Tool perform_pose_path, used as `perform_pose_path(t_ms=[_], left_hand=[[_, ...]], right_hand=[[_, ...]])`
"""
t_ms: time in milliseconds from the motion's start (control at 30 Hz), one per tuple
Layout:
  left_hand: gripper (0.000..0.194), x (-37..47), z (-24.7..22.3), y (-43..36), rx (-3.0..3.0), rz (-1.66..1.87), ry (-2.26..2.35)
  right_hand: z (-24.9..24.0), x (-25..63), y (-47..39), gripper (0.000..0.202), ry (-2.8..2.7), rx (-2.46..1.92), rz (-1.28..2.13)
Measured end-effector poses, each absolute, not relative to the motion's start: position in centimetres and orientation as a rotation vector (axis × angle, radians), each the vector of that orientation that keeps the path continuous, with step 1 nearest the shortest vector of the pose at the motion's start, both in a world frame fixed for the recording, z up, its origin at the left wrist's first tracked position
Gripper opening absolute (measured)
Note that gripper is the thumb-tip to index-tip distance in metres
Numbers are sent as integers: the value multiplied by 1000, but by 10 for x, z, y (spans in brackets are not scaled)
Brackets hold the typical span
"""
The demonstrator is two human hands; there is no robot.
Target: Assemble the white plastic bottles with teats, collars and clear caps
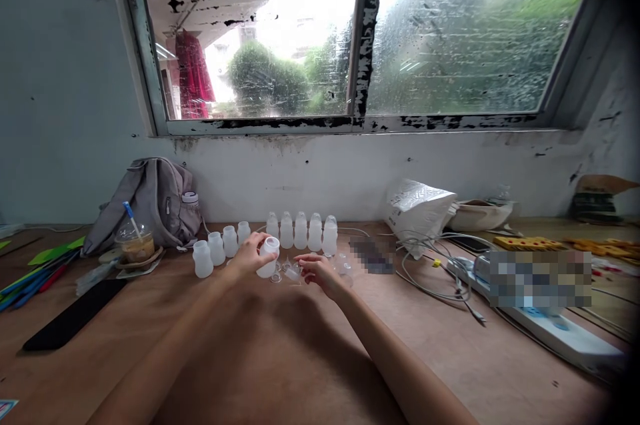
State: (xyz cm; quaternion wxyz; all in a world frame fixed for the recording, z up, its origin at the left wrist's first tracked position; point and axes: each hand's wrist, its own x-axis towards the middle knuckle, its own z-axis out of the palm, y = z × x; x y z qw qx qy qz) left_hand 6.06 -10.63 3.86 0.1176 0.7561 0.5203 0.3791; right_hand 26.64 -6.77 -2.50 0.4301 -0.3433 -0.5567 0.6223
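Note:
My left hand (253,255) is wrapped round a frosted white baby bottle (267,260), which is held upright with its mouth uncovered. To its right, my right hand (320,271) is curled with its fingertips among small clear parts (277,271) on the table. Its fingers look pinched, but any piece between them is too small to make out. Several open frosted bottles (203,259) stand in a slanting row left of my left hand. Behind both hands, several bottles with clear caps (301,231) form another row.
At the left are a grey backpack (150,205), an iced drink cup (136,241) and a black flat pad (75,315). On the right lie a white plastic bag (420,208), loose cables (425,285) and a white power strip (575,338). A window wall backs the wooden table (240,358).

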Motion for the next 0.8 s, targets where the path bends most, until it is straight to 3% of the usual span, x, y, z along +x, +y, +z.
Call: perform_pose_path(t_ms=[333, 467, 600, 800], left_hand=[[39, 31, 83, -19, 2360, 677, 2021], [40, 26, 79, 4, 2333, 538, 2152], [36, 27, 67, 19, 2326, 400, 2249], [29, 28, 48, 33, 2328, 223, 2295]], right_hand=[[-31, 256, -72, 16, -1902, -1106, 1199], [-31, 253, -79, 15, -2153, -1132, 887], [-35, 251, -86, 29, -2295, -1212, 642], [-39, 246, -88, 24, -2315, -1287, 532]])
